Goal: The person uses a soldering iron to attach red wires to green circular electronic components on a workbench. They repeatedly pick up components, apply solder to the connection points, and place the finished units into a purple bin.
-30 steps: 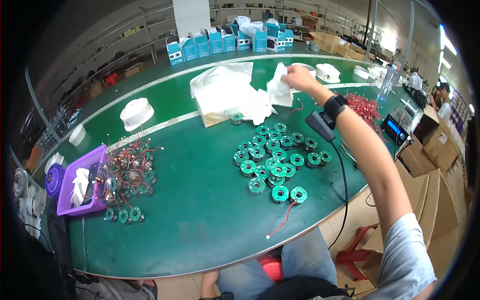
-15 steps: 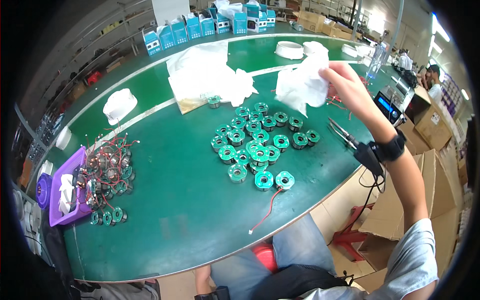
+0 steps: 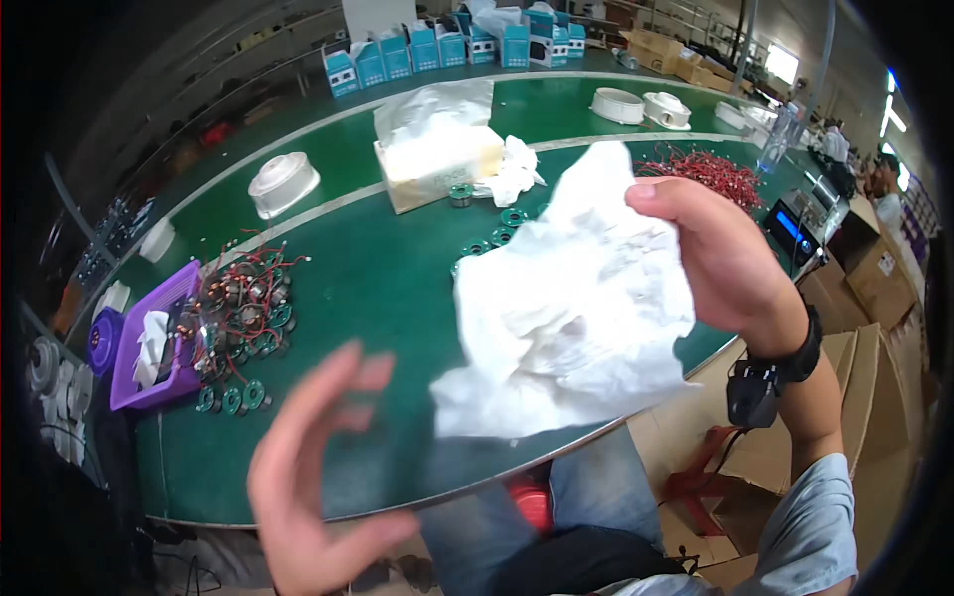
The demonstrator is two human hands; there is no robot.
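A crumpled white tissue hangs spread out over the table's front part, pinched at its upper right edge by my right hand. My left hand is raised left of the tissue, blurred by motion, its fingers curved and apart with nothing between them. Behind the tissue, several small motor stators with green circuit boards show in part; the others are hidden by it. Another stator stands against the tissue pack, beside a crumpled tissue.
At left, a pile of wired stators adjoins a purple basket. Red wires lie back right, near a device with a blue display. White round housings and blue boxes stand behind. Cardboard boxes flank the right.
My right hand has brought the tissue nearer and lower, and the tissue has spread out, covering most of the stators. My left hand has risen into view above the table edge.
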